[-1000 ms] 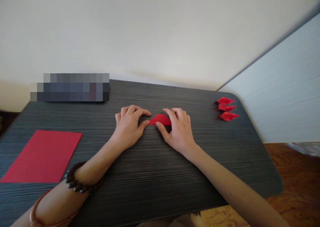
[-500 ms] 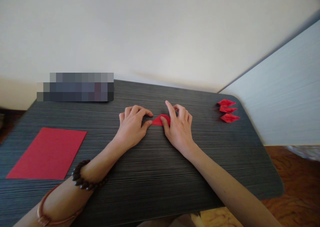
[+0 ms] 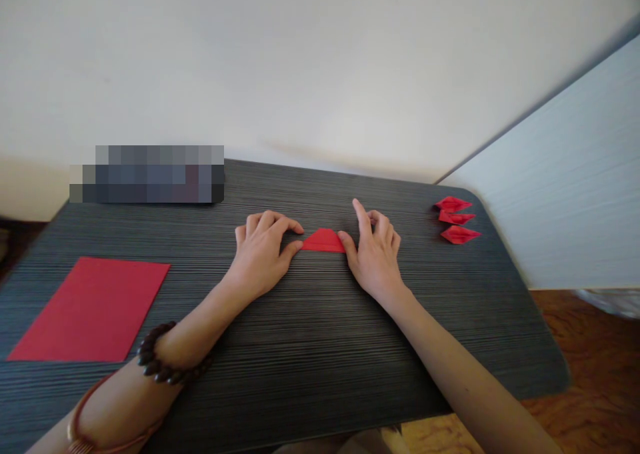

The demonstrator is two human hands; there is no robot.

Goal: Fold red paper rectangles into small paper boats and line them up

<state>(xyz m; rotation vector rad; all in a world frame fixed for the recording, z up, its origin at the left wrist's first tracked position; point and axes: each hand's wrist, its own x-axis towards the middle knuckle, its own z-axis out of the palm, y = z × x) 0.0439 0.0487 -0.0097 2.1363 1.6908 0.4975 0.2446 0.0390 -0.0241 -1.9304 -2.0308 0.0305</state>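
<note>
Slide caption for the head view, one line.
Left hand and right hand flank folded red paper on a dark table.

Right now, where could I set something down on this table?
The table shows bare between the right hand and three folded red pieces, and between the forearms. It's crowded mid-table, where that hand and the left hand flank the folded red paper, and at left, with the red sheet and pixelated object.

Forearms [image 3: 453, 367] angled inward. Left hand [image 3: 263, 249] arched, thumb [image 3: 290, 250] and index finger [image 3: 290, 225] curved, gap between. Right hand [image 3: 375, 254]: index finger raised, thumb angled inward.
</note>
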